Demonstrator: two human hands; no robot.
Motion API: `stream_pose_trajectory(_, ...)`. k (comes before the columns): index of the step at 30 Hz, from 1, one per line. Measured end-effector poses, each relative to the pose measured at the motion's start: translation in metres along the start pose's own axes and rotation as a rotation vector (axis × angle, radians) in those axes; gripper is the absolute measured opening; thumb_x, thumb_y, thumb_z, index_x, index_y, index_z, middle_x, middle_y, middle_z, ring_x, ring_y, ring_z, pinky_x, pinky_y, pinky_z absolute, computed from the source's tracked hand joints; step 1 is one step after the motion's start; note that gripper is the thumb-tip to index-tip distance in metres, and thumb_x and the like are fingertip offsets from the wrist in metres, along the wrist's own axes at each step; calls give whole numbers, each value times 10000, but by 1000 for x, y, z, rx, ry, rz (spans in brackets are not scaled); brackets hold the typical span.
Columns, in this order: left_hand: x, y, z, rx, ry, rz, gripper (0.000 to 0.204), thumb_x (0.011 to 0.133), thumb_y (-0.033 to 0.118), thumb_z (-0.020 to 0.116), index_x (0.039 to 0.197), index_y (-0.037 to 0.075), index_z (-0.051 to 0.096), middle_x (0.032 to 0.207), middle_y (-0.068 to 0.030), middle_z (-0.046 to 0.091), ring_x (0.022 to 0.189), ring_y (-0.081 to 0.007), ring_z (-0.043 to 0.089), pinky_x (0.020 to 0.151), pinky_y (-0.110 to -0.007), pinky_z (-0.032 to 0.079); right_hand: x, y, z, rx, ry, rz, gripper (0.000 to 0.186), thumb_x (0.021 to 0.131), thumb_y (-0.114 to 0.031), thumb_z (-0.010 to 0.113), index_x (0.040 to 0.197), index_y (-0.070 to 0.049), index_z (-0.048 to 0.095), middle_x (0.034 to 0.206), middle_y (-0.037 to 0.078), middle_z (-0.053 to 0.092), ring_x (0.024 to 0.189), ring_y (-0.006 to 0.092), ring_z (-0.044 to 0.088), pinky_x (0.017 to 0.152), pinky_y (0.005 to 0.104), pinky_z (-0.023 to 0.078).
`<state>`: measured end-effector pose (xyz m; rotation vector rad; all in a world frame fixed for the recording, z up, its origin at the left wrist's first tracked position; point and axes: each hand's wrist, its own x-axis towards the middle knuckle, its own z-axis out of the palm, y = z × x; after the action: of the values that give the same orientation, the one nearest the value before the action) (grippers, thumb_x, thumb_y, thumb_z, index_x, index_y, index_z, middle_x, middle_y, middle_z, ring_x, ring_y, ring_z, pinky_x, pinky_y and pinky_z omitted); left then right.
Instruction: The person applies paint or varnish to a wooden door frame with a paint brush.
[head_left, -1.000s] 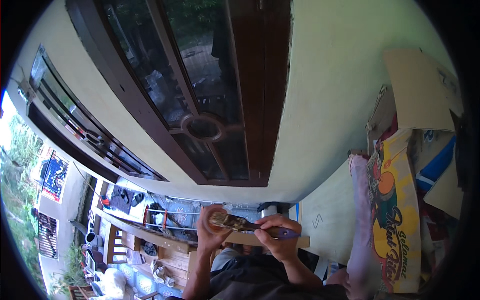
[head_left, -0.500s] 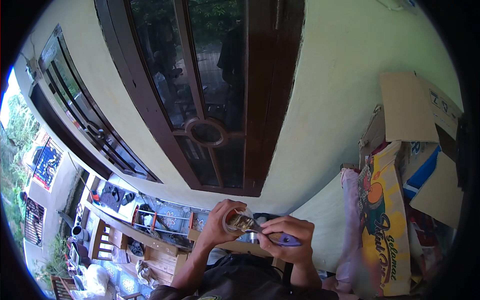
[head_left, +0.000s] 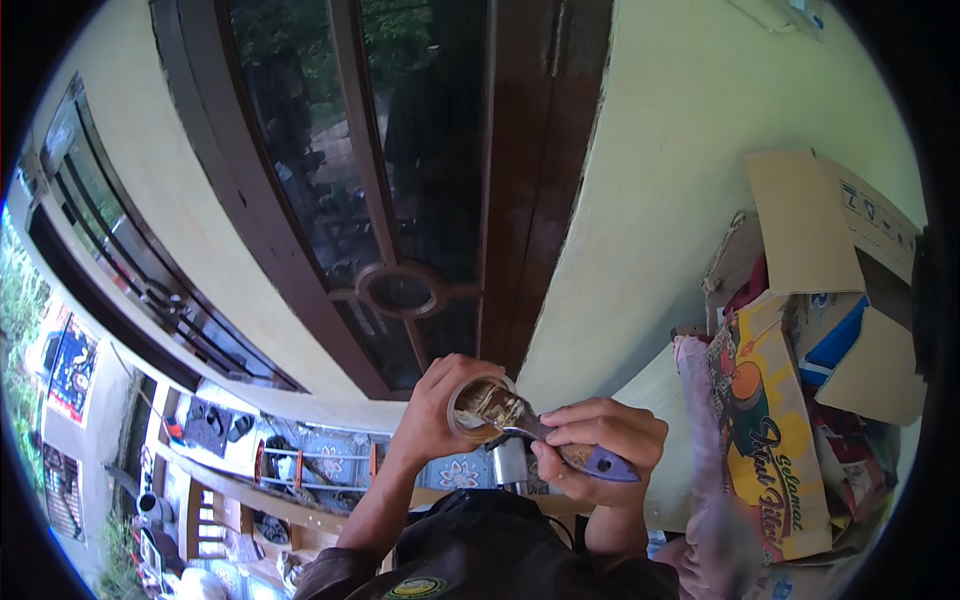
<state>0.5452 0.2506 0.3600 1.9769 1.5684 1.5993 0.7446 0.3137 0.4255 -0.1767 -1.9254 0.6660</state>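
Left grip (head_left: 432, 412) closed round a small can (head_left: 478, 410) — right grip (head_left: 598, 446) clamps a paintbrush (head_left: 560, 448), bristles inside

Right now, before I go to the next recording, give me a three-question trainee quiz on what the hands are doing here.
1. True or false: the left hand holds the small round can.
2. Which end of the paintbrush is in the can's open top? A) the purple handle B) the bristles C) neither
3. Fill in: directly behind the hands stands a dark brown wooden ____ with glass panes.

Key
1. True. The left hand wraps the can from the side.
2. B. The right hand grips the purple handle, and the bristle end dips into the can.
3. Door. A stack of cardboard boxes stands to the right of it.
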Motion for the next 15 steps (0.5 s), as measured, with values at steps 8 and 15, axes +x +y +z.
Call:
stream_pose_trajectory(8,7,-25,-14,-92,-37,-39,553,541,81,830,1061,73,643,1015,-101,659,916,-308,629,811,-362,505,6,4,18,47,57,62,165,666,-49,812,795,-28,712,802,117,713,680,179,716,602,263,567)
stream_pose_trajectory(15,21,-40,-27,-136,-82,-4,549,551,59,824,1070,55,643,1013,-111,660,929,-296,646,824,-358,517,12,0,36,-6,167,76,159,649,-49,816,758,-29,702,779,127,713,657,192,715,590,258,564)
